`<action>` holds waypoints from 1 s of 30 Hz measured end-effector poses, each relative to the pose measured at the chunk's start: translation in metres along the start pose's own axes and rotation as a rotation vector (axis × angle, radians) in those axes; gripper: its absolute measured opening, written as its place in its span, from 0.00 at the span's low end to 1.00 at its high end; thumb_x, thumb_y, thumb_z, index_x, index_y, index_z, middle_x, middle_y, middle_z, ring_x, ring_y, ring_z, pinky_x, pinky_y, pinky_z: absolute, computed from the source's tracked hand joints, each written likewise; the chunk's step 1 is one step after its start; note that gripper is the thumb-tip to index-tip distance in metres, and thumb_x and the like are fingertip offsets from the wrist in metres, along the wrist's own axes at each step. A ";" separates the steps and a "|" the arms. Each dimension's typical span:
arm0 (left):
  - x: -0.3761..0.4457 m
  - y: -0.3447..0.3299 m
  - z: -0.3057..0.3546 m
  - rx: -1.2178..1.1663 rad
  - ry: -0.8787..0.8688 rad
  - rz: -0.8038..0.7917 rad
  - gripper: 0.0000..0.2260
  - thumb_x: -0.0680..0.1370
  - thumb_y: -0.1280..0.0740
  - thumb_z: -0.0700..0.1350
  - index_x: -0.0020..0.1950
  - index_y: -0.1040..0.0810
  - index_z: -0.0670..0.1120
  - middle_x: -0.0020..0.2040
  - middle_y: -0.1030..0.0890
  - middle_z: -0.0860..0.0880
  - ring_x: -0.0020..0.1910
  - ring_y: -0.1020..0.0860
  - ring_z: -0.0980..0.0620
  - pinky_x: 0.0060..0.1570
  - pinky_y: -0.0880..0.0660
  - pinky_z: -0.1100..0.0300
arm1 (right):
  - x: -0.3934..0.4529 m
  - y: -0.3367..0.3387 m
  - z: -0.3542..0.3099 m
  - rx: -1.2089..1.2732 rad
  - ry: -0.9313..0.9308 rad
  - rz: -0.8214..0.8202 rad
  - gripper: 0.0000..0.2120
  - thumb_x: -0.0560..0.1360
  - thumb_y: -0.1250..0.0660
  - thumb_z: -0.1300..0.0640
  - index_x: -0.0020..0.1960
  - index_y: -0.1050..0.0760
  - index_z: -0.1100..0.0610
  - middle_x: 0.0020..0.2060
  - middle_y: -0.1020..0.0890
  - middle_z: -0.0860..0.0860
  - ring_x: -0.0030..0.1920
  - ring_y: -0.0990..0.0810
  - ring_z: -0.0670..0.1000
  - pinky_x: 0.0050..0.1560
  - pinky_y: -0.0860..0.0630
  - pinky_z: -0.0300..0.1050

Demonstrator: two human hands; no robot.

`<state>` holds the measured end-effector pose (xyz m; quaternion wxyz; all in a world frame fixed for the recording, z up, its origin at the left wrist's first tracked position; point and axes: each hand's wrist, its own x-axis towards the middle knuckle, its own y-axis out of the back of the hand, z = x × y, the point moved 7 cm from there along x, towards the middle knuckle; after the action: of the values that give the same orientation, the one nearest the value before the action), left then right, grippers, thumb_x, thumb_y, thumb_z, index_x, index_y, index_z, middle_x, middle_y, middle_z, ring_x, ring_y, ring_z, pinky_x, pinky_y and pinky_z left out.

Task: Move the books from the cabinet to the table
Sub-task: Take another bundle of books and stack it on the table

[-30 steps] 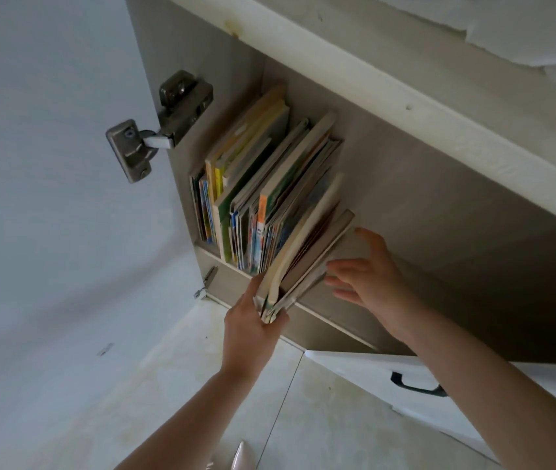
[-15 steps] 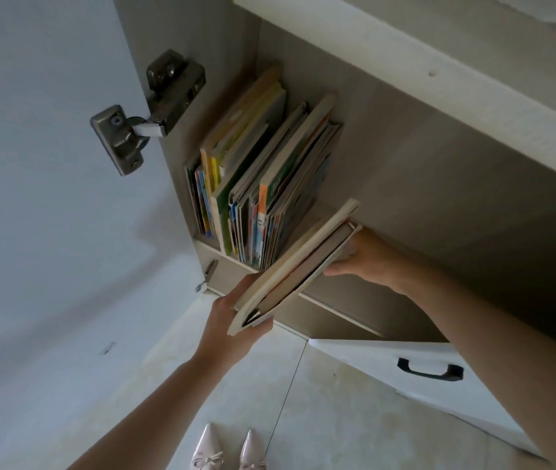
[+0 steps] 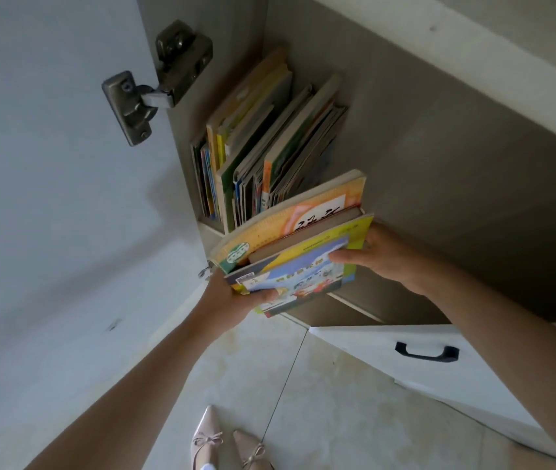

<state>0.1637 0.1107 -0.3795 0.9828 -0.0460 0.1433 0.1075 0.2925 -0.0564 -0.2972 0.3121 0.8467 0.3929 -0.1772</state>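
Cabinet door [image 3: 49, 198], pale and swung wide open, filled the left side of the view, with a dull metal hinge [image 3: 154, 83] fixing it to the cabinet [image 3: 439, 147] wall. Just right of the hinge, a row of thin books [image 3: 263, 147] stood upright on the cabinet shelf, packed against the left inner wall and leaning slightly, their spines facing outward.

Below that row, a small stack of books [image 3: 297, 245] was held out in front of the shelf edge, tilted, with its covers facing up. It looked like three volumes: an orange and yellow one at the back, a dark-edged one in the middle, and a yellow and blue one in front. The left hand [image 3: 235, 300] gripped the stack's lower left corner, its fingers curled around the underside and the thumb pressed on the front cover. The right hand [image 3: 381, 256] was clamped on the stack's right edge, thumb lying across the front cover and the fingers hidden behind.

Further right, a white drawer front [image 3: 456, 368] with a black handle [image 3: 425, 351] sat beneath the open compartment. On the pale tiled floor [image 3: 337, 418] at the bottom, the pointed toes of two pink shoes [image 3: 225, 439] with bows showed between the forearms.
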 end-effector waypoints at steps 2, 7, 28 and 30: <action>-0.013 -0.001 0.007 -0.011 0.038 -0.001 0.28 0.63 0.22 0.32 0.58 0.24 0.52 0.49 0.17 0.66 0.52 0.19 0.64 0.45 0.23 0.69 | -0.014 -0.003 0.001 0.027 0.001 0.003 0.16 0.74 0.32 0.66 0.59 0.26 0.52 0.51 0.19 0.45 0.49 0.18 0.38 0.43 0.23 0.29; -0.078 -0.002 0.049 -0.200 0.158 0.018 0.32 0.62 0.24 0.33 0.65 0.27 0.43 0.57 0.17 0.48 0.56 0.18 0.50 0.47 0.21 0.61 | -0.072 -0.009 -0.027 -0.006 -0.025 -0.005 0.07 0.77 0.34 0.53 0.55 0.23 0.50 0.52 0.18 0.47 0.54 0.20 0.45 0.47 0.26 0.32; -0.468 -0.001 0.137 -0.551 0.234 0.959 0.23 0.71 0.27 0.44 0.65 0.28 0.49 0.53 0.16 0.42 0.46 0.15 0.40 0.40 0.18 0.47 | -0.308 -0.177 -0.156 0.092 0.241 -0.339 0.31 0.73 0.28 0.58 0.70 0.38 0.46 0.57 0.20 0.41 0.54 0.19 0.38 0.50 0.21 0.35; -0.503 0.002 0.138 -0.555 0.203 1.065 0.30 0.71 0.27 0.43 0.70 0.34 0.53 0.53 0.16 0.43 0.46 0.15 0.41 0.40 0.18 0.45 | -0.325 -0.202 -0.164 0.080 0.258 -0.392 0.29 0.73 0.28 0.58 0.69 0.37 0.47 0.56 0.20 0.43 0.53 0.18 0.42 0.47 0.18 0.40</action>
<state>-0.2704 0.0292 -0.1014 0.7268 -0.2323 0.2062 0.6127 -0.0591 -0.0271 -0.0770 0.1850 0.7816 0.5789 -0.1402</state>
